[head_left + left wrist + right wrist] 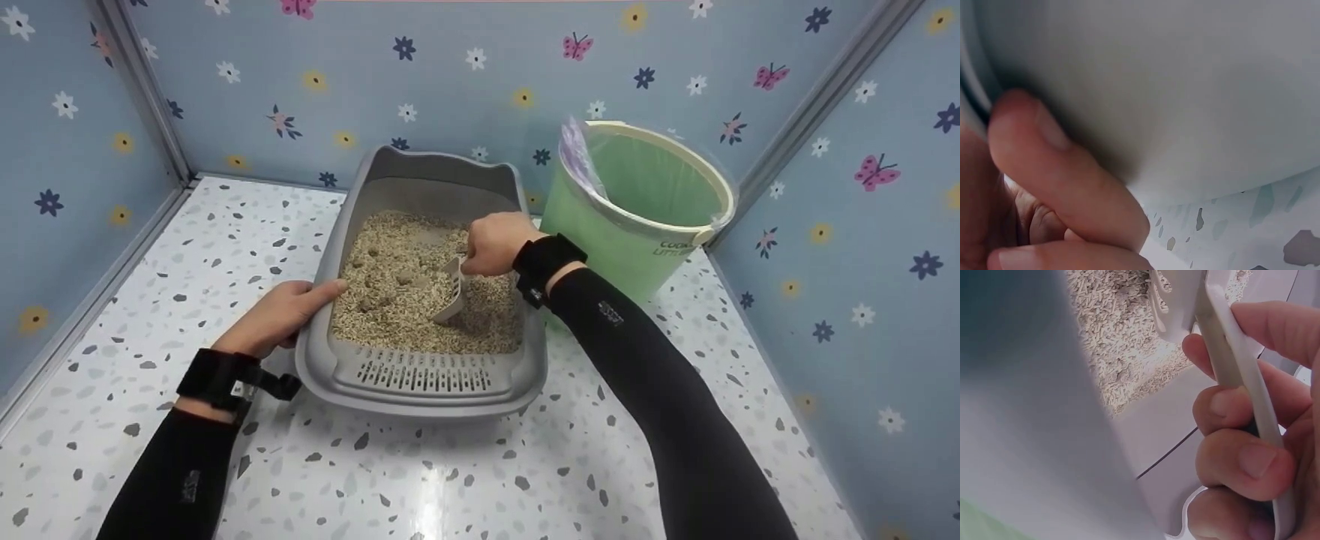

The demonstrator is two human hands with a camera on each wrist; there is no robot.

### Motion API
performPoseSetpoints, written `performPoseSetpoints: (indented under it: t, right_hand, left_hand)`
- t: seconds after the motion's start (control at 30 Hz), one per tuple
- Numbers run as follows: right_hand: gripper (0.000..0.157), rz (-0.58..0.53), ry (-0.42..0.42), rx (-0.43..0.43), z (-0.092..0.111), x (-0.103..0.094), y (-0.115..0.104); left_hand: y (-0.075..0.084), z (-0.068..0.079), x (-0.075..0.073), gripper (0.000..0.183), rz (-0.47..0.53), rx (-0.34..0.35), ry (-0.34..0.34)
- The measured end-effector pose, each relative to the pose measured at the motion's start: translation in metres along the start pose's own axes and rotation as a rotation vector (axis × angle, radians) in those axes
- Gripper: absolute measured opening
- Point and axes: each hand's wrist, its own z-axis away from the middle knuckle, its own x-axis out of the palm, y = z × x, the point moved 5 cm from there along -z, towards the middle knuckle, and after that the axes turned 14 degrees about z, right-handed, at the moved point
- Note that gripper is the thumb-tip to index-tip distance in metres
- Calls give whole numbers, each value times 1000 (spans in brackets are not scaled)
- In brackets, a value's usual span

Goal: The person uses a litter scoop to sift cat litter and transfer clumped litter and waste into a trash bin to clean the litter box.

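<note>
A grey litter box [421,405] stands on the floor, holding pellet-like cat litter [405,262] with a few darker clumps on its left side. My left hand [289,311] grips the box's left rim, thumb on top. In the left wrist view, bent fingers [1072,174] press against the outer wall [1196,101] below the rim. My right hand [501,241] holds a light slotted litter scoop [453,300] above the right part of the box, its front edge down at the litter. The right wrist view shows fingers curled round the scoop's handle [1249,371].
Close behind the box's right side stands a green bin [600,232] lined with a clear bag [581,161]. Flower-patterned wall panels [465,82] enclose the speckled white floor [337,480] at the back and both sides.
</note>
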Motion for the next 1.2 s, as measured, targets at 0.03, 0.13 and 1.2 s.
performPoseSetpoints:
  t: [0.03, 0.13, 1.2]
  right_hand:
    - [45, 2, -3, 2, 0, 0, 0]
    - [48, 2, -3, 2, -1, -2, -3]
    - [55, -304, 140, -108, -20, 18, -59]
  left_hand:
    - [0, 0, 0, 83, 2, 1, 1]
    - [0, 0, 1, 81, 7, 8, 4]
    - [1, 0, 1, 76, 17, 7, 5]
